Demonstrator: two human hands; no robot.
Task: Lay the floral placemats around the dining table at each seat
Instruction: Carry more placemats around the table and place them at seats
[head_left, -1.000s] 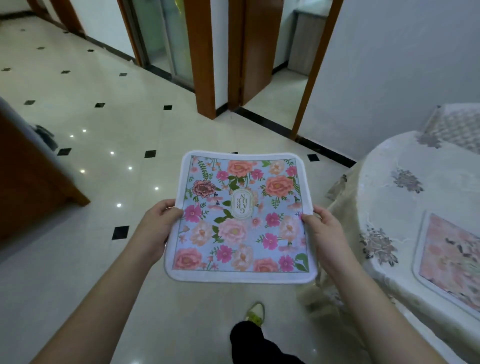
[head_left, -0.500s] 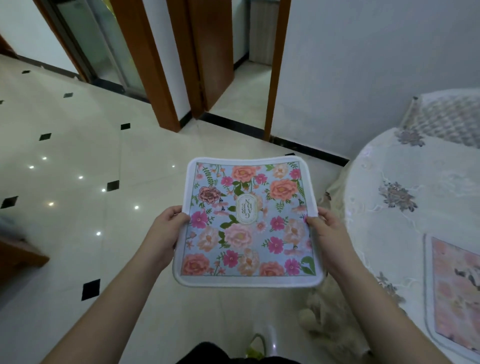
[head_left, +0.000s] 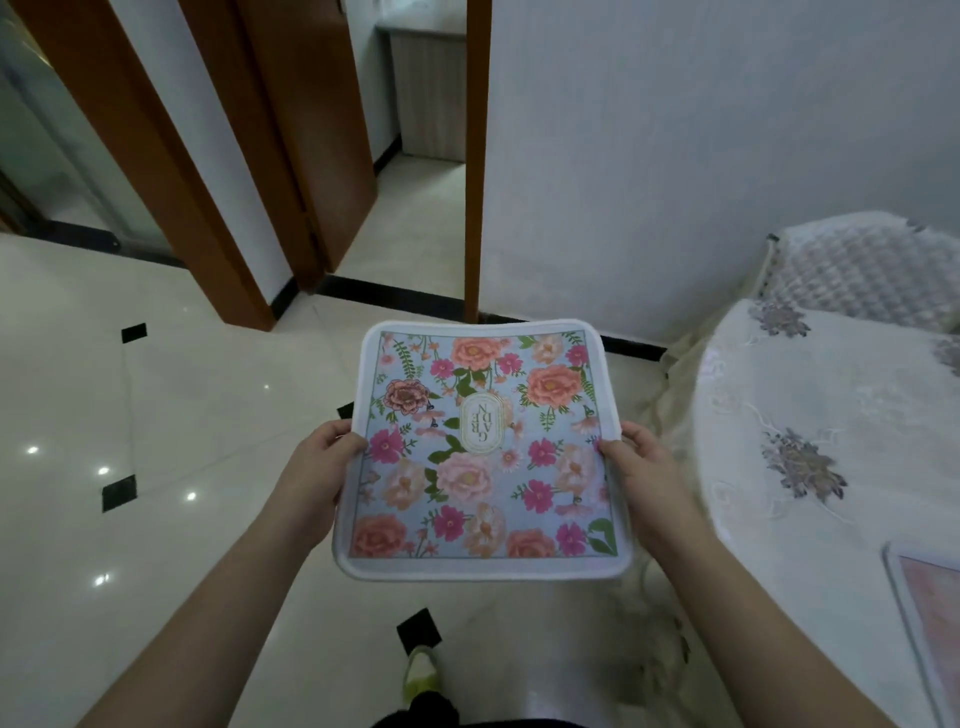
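You are holding a blue floral placemat (head_left: 485, 452) level over the tiled floor (head_left: 171, 415), your left hand (head_left: 319, 475) gripping its left edge and your right hand (head_left: 641, 475) gripping its right edge. It is sitting just left of the counter (head_left: 810, 478) with the embroidered white cloth, not yet over it. One pink placemat (head_left: 935, 618) is already lying on that counter at the frame's right edge. This mat, at least, is left to lay.
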